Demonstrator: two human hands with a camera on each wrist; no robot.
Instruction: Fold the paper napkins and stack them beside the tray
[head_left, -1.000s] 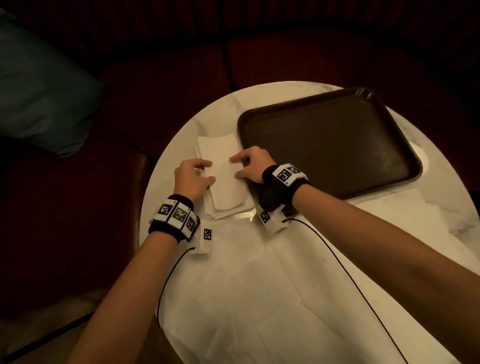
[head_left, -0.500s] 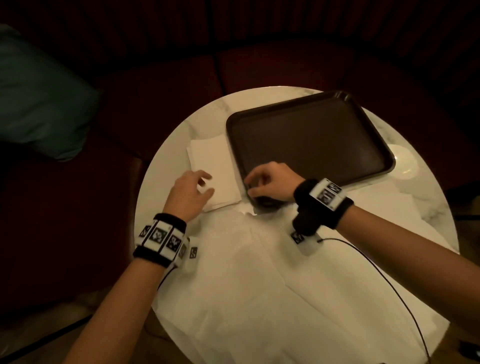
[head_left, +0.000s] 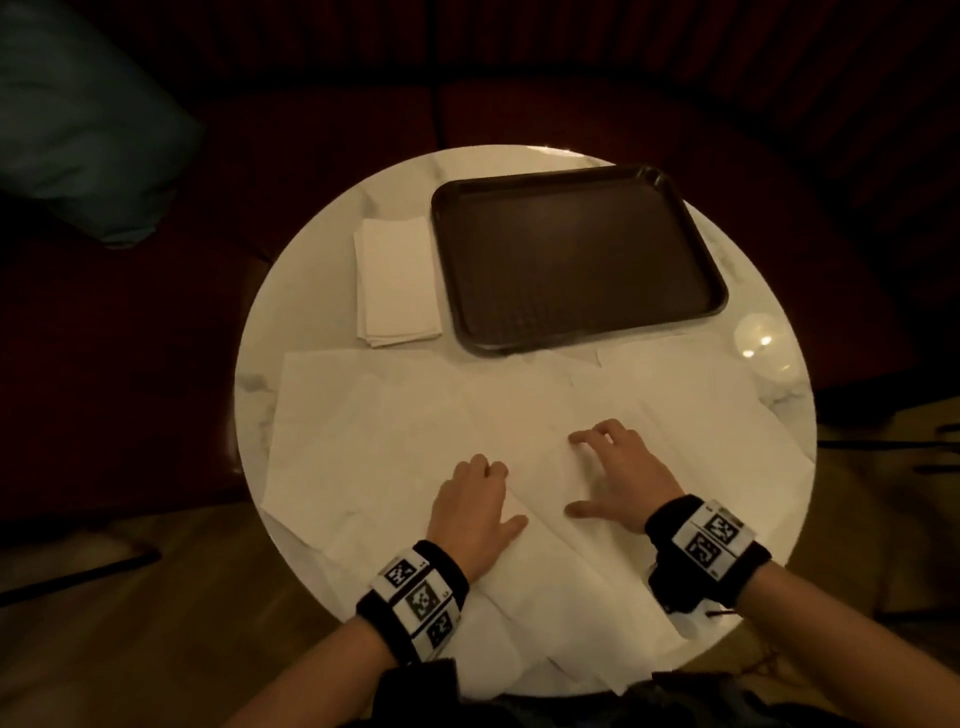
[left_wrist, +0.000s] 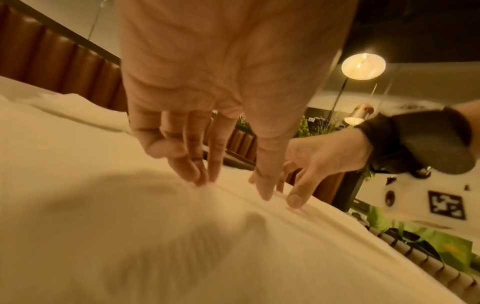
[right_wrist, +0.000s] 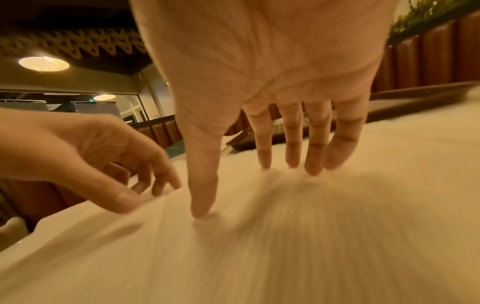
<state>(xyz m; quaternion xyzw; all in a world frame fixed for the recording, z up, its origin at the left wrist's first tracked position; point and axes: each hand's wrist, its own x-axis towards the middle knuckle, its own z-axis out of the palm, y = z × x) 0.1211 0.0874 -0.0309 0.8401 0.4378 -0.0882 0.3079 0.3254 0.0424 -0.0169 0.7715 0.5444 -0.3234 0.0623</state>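
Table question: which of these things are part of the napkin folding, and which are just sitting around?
In the job: unfolded napkins, folded stack, tray, left hand, right hand.

Just there: table, teal cushion, red seating.

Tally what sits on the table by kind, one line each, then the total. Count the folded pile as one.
Brown tray: 1
Stack of folded napkins: 1
Unfolded napkins: several, overlapping, so the exact count cannot be told
Clear round item near the table's right edge: 1
Total: 3 items plus the loose napkins
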